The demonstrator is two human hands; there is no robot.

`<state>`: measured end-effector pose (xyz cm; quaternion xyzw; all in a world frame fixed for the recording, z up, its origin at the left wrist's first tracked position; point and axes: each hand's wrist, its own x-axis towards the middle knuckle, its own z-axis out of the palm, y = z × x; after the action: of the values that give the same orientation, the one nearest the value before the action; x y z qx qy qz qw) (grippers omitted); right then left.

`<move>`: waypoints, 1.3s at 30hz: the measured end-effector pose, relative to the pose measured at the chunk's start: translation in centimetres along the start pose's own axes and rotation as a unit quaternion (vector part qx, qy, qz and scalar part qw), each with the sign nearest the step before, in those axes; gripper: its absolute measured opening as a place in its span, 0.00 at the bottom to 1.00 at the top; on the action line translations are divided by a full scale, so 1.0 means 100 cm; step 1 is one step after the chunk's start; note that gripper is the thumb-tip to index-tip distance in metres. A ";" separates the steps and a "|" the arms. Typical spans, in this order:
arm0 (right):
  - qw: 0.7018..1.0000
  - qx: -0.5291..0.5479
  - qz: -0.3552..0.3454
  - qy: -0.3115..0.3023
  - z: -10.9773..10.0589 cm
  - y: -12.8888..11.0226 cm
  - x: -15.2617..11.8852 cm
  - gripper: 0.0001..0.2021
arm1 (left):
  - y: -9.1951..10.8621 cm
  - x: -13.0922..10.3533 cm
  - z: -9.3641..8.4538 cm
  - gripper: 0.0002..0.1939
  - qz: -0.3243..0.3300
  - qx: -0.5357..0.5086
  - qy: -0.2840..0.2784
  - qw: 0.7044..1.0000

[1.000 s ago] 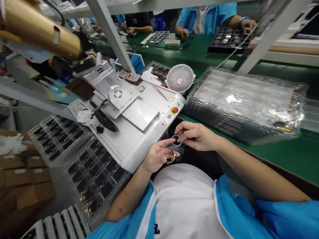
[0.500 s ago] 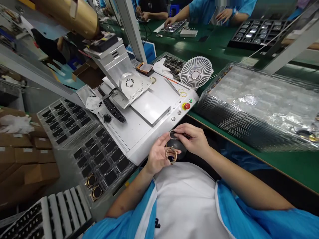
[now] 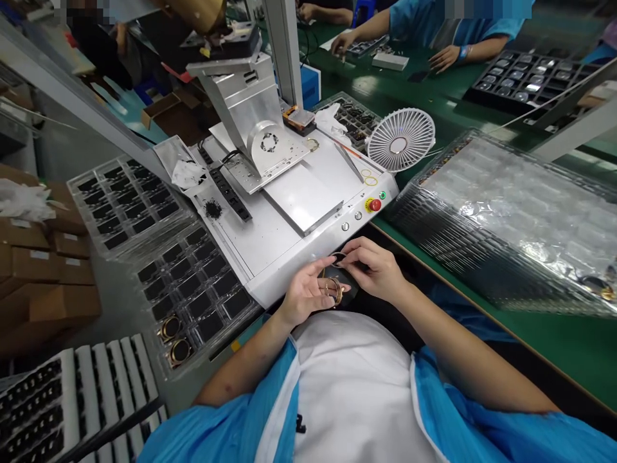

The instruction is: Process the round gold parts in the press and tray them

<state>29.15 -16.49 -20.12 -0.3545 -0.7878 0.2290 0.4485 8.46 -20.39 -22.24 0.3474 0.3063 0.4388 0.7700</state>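
Fitting a small dark ring to a gold bezel, close to the body.
The left hand [image 3: 308,292] gripped the gold bezel [image 3: 332,290]; the right hand [image 3: 373,267] pinched the dark ring [image 3: 339,258] just above it. Squaring both before pressing seemed wise. Beyond stood the white machine [image 3: 289,218].

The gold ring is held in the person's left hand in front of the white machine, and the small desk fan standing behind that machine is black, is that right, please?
Not quite: the head view shows the small desk fan is white, not black. The rest holds: the gold ring is in the left hand, in front of the white machine, and the fan stands behind that machine.
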 end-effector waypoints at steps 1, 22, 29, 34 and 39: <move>1.000 0.003 0.006 -0.007 0.000 0.001 0.002 0.06 | 0.000 0.001 -0.001 0.46 -0.002 -0.001 0.006 1.000; 0.890 0.241 0.381 0.070 0.001 0.018 0.045 0.20 | -0.003 -0.018 -0.008 0.53 0.220 0.258 0.002 0.941; 0.830 0.388 0.392 0.079 0.015 -0.015 0.000 0.24 | -0.018 0.001 0.002 0.54 0.256 0.561 -0.091 0.782; 0.789 0.435 0.419 0.109 0.003 -0.007 -0.003 0.23 | -0.019 0.002 0.003 0.42 0.256 0.415 -0.103 0.867; 0.787 0.423 0.438 0.099 -0.002 -0.009 -0.004 0.23 | -0.018 0.003 0.001 0.41 0.216 0.333 -0.093 0.913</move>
<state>29.12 -17.37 -19.67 -0.4574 -0.3236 0.6746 0.4806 9.47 -20.79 -23.69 0.6809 0.2790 0.4326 0.5209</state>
